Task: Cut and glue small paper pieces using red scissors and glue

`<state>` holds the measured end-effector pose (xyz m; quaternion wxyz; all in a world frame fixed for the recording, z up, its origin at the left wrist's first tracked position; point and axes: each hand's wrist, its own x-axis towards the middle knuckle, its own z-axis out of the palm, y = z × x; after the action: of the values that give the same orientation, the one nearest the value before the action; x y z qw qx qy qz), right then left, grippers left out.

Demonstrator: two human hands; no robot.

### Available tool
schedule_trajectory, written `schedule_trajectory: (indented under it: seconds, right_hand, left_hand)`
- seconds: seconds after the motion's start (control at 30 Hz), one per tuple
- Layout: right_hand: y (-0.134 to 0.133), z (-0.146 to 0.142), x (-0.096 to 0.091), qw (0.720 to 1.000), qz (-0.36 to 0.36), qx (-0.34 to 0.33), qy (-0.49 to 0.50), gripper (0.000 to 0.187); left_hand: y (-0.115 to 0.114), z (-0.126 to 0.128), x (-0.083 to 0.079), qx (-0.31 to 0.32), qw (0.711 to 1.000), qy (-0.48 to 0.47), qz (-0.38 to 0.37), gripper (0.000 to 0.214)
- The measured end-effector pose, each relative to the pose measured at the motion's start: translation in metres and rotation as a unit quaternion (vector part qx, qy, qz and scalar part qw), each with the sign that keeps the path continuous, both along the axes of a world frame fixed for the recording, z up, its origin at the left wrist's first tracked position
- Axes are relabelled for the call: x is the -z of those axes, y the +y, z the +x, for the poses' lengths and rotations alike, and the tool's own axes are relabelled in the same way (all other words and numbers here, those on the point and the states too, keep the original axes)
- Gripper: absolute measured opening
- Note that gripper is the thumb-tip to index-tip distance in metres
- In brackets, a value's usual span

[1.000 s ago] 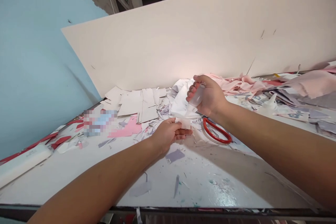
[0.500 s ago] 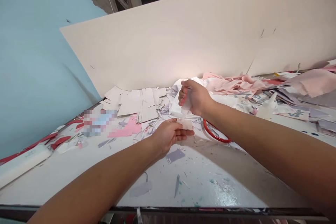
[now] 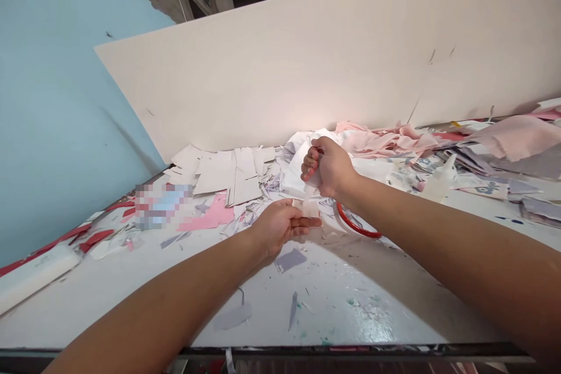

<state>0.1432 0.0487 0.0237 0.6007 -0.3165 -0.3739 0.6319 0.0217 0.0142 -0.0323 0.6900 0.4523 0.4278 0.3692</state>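
My left hand [image 3: 280,225] is closed, pinching a small pale piece of paper [image 3: 310,209] between thumb and fingers just above the table. Directly over it, my right hand [image 3: 328,166] wraps round a translucent squeeze bottle [image 3: 310,190], mostly hidden in the fist. Its narrow end points down at the paper, and I cannot tell whether the two touch. Under my right forearm lies a red loop [image 3: 356,227], partly covered. A flat grey-purple scrap [image 3: 291,260] rests on the table below my left hand.
Pale cardboard pieces [image 3: 230,172] and pink paper [image 3: 213,213] lie left of centre. Crumpled pink sheets [image 3: 390,139] and another translucent nozzle bottle [image 3: 440,181] are on the right. A white panel [image 3: 280,76] stands behind the table [image 3: 342,304], beside a blue wall [image 3: 56,99].
My right hand has shifted slightly right and down relative to the left, still around the bottle. My left hand keeps its pinch on the paper. The view has moved a little.
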Motion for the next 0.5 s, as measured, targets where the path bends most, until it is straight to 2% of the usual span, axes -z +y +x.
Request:
schedule_trajectory:
  seconds: [0.13,0.23,0.4,0.5]
  right_hand:
    - [-0.001,0.003,-0.001,0.999,-0.004,-0.028,-0.019,0.027]
    - [-0.001,0.003,-0.003,0.999,0.003,-0.024,-0.029,0.023]
    - [-0.012,-0.001,0.003,0.998,0.038,0.000,-0.050,0.004]
    - [-0.028,0.002,0.009,0.994,0.042,0.017,-0.099,0.022]
  left_hand:
    - [0.000,-0.001,0.001,0.006,1.000,0.003,0.005,0.017]
    - [0.000,0.000,0.001,0.008,1.000,0.004,0.008,0.021]
    - [-0.002,0.003,-0.003,-0.012,1.000,0.022,0.003,0.020]
    - [-0.002,0.003,-0.004,-0.015,1.000,0.019,0.003,0.016]
